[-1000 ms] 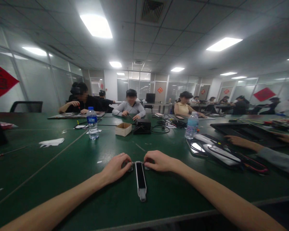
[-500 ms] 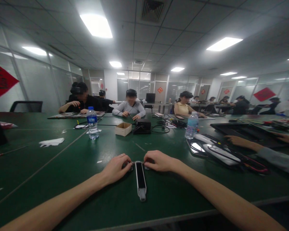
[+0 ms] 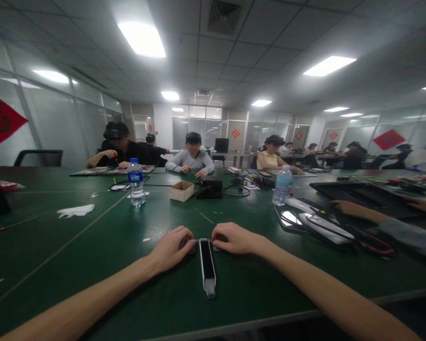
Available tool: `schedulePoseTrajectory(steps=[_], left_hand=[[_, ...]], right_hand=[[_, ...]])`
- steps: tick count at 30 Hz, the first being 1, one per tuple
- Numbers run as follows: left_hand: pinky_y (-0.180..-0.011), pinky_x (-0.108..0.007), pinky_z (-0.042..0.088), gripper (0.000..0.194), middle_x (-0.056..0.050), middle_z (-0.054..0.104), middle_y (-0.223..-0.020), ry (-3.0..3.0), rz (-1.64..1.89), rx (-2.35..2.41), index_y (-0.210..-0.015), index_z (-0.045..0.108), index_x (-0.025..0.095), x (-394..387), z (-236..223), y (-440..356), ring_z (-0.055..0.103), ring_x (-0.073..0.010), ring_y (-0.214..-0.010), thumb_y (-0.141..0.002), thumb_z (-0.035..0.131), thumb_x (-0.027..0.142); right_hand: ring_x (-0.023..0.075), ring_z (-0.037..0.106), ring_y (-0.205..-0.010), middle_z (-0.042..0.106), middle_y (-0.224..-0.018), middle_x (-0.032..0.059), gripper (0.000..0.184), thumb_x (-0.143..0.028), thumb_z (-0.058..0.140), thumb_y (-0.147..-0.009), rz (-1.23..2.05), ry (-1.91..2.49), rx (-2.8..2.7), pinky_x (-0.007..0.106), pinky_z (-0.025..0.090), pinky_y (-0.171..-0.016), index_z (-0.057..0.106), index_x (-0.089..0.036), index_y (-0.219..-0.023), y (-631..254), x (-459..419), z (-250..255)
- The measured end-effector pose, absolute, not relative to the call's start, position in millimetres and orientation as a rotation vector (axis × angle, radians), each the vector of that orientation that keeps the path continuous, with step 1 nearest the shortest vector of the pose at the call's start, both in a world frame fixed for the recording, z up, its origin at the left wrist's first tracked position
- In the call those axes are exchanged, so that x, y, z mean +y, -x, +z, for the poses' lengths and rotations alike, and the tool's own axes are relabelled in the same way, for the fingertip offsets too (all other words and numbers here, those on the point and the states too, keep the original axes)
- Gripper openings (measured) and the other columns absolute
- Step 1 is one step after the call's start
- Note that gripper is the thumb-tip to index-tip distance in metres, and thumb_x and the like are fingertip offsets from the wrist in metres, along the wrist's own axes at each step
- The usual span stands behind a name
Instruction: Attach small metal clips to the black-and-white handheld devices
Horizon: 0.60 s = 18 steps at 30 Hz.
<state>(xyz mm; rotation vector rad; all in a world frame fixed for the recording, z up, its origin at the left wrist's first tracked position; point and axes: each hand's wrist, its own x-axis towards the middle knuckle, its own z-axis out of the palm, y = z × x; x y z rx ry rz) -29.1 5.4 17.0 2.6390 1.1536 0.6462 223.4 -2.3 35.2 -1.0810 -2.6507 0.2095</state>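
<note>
A long narrow object (image 3: pixel 208 263) with a black middle, a pale rim and a grey tip lies on the green table, its tip towards me. My left hand (image 3: pixel 172 246) rests just left of its far end, thumb and fingers pinched together. On the other side, my right hand (image 3: pixel 233 238) is closed in a similar pinch. Small dark, partly shiny bits show beneath both sets of fingertips, too small and too hidden to name. Whether the fingers touch the narrow object itself I cannot tell.
Ahead stand a water bottle (image 3: pixel 136 182), an open small box (image 3: pixel 182 191) and a black device (image 3: pixel 209 187). Rightward are another bottle (image 3: pixel 282 185), bagged white items (image 3: pixel 326 227) and a black tray (image 3: pixel 355 196) with a co-worker's hand (image 3: pixel 357 210). White cloth (image 3: pixel 76 210) lies left.
Both my hands and the narrow object stay practically where they were. Across the table at left, a person's raised hand has shifted slightly, with something red showing at it.
</note>
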Motion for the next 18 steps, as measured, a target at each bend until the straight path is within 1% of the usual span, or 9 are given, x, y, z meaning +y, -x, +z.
schedulePoseTrajectory(steps=[5, 13, 18], left_hand=[[-0.070, -0.031, 0.045, 0.025, -0.005, 0.063, -0.089, -2.637, 0.571, 1.183, -0.093, 0.063, 0.018, 5.5, 16.7, 29.0, 0.058, -0.0195, -0.078, -0.094, 0.043, 0.035], [-0.069, -0.030, 0.044, 0.024, -0.005, 0.063, -0.089, -2.638, 0.607, 1.189, -0.095, 0.063, 0.018, 4.2, 17.8, 28.5, 0.058, -0.0193, -0.077, -0.093, 0.044, 0.033], [-0.070, -0.030, 0.044, 0.025, -0.005, 0.063, -0.089, -2.658, 0.552, 1.161, -0.093, 0.064, 0.018, 7.6, 13.2, 30.4, 0.058, -0.0192, -0.078, -0.094, 0.043, 0.034]], right_hand=[[0.0146, 0.057, -0.079, 0.064, -0.092, 0.0052, 0.015, -0.026, 0.059, -0.090, 0.240, 1.110, -2.646, 0.024, 0.044, -0.068, 0.066, -0.015, -0.098, -222.6, -4.4, 37.9], [0.0144, 0.057, -0.078, 0.064, -0.091, 0.0049, 0.016, -0.027, 0.059, -0.090, 0.234, 1.104, -2.643, 0.025, 0.044, -0.068, 0.066, -0.015, -0.098, -223.9, -3.2, 35.5], [0.0144, 0.057, -0.078, 0.064, -0.091, 0.0050, 0.016, -0.027, 0.058, -0.090, 0.243, 1.115, -2.644, 0.025, 0.044, -0.068, 0.066, -0.015, -0.098, -223.1, -4.5, 37.5]])
